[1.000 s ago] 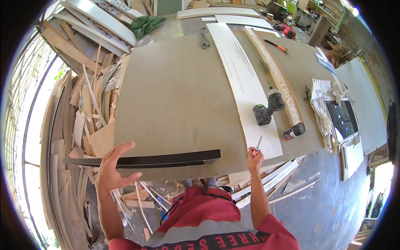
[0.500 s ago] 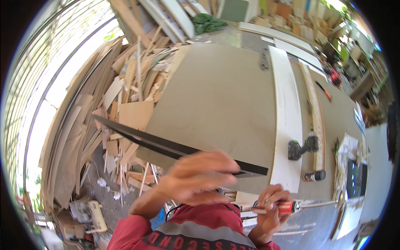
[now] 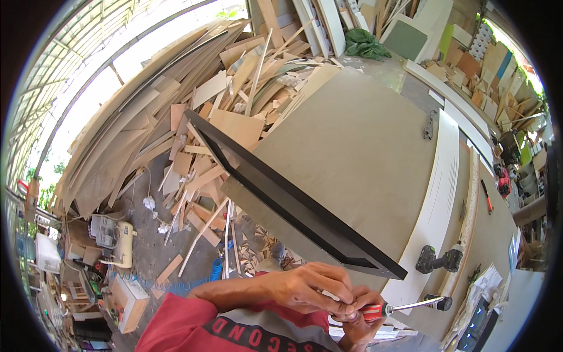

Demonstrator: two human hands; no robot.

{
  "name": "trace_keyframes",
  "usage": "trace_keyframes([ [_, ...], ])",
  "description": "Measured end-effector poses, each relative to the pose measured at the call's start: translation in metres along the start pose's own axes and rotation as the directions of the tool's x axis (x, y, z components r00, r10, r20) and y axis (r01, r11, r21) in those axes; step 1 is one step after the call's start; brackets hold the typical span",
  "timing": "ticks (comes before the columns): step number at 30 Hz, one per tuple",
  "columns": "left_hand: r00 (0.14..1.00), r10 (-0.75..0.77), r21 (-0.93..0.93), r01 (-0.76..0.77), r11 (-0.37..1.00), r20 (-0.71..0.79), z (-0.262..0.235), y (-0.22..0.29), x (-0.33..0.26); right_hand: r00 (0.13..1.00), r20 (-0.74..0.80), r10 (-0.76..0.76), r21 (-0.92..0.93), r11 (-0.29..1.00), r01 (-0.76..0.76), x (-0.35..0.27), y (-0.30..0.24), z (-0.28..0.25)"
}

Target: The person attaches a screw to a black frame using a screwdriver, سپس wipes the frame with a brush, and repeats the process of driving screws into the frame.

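A screwdriver with a red handle and a long metal shaft is gripped in my right hand, close in front of my body. Its shaft points to the right. My left hand meets the right one at the butt of the handle, fingers pinched together. Whatever lies between those fingertips is too small and covered to make out. Just beyond both hands, a long black shallow frame rests slantwise on the grey-brown tabletop, its left end jutting past the table's edge.
A white board lies along the table's right part, with a cordless drill on it. Further right is an orange-handled tool. Wood offcuts pile up at the left, near a cream compressor tank and a blue coiled hose.
My left hand has come off the black frame and moved right to my right hand. The whole view has swung leftward, so the table appears turned. The screwdriver stays in my right hand.
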State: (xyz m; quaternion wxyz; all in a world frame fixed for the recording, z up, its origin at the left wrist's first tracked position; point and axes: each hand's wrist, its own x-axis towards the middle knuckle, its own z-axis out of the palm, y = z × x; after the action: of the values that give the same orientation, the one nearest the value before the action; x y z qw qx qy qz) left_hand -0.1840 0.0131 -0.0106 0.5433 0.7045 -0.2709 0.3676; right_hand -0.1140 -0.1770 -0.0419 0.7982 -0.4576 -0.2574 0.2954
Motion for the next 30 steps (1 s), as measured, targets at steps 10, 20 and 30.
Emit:
trace_keyframes([
  [10,0.961,-0.274,-0.160,0.265,0.951,-0.040,0.011,0.005,-0.025,0.985,-0.125,-0.121,0.000,0.993,0.122,-0.018,0.020,0.006],
  [20,0.465,0.096,0.271,0.325,0.906,-0.880,-0.209,0.033,-0.050,0.377,-0.915,-0.144,-0.257,0.928,-0.270,-0.056,0.203,-0.188],
  [30,0.459,0.047,0.358,0.618,0.700,-0.887,-0.415,0.040,-0.094,0.245,-0.805,-0.541,-0.513,0.425,-0.746,-0.029,0.256,-0.203],
])
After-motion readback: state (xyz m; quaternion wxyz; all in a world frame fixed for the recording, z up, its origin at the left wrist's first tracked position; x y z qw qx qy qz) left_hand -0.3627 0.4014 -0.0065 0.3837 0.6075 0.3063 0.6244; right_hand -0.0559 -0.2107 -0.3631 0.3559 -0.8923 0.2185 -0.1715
